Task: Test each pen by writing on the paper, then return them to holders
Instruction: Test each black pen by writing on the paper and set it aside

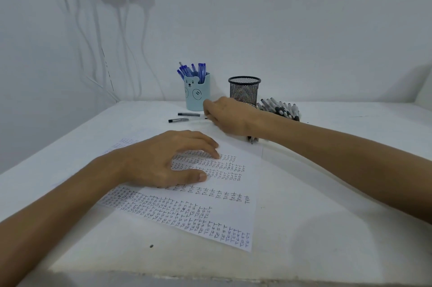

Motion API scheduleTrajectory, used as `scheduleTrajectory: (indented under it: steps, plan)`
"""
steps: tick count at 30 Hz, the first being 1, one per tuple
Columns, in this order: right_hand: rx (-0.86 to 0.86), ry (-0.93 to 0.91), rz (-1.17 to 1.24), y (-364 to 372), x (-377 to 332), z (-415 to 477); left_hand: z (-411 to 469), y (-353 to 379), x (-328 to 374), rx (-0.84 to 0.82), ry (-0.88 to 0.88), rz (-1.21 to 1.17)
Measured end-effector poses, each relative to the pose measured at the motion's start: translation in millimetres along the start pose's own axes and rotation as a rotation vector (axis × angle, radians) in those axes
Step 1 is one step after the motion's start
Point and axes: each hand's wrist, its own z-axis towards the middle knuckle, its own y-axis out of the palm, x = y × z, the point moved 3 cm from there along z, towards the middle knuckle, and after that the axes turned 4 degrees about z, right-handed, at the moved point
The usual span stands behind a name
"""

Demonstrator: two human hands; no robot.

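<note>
Left hand (pixel 163 160) lies flat, pinning paper (pixel 210 212). Right hand (pixel 228 116) curls beside pens (pixel 178 120) (hold unclear); pinch one mid-barrel.

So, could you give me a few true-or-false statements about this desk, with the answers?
1. The bear holder has blue pens in it. True.
2. The paper is blank. False: rows of "TEST" cover it.
3. The left hand rests on the paper. True.
4. Pens stick out of the mesh holder. False: none show above its rim.
5. A pile of black pens lies beside the mesh holder. True.
</note>
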Motion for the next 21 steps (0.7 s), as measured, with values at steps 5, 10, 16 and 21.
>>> scheduleTrajectory:
  steps: [5,10,16,21]
  plan:
    - [0.250,0.032,0.082,-16.3,11.6,-19.5,-0.5,0.0,-0.9,0.001,-0.005,-0.004]
    - [0.297,0.071,0.205,-29.6,12.1,-32.4,0.5,-0.1,-0.8,-0.005,-0.011,0.003]
    - [0.359,0.073,0.442,-33.9,7.1,-43.6,0.6,-0.2,0.8,0.013,-0.012,-0.009]
    - [0.456,0.118,0.593,-36.0,6.1,-52.9,0.2,1.1,2.7,0.043,0.011,0.001]
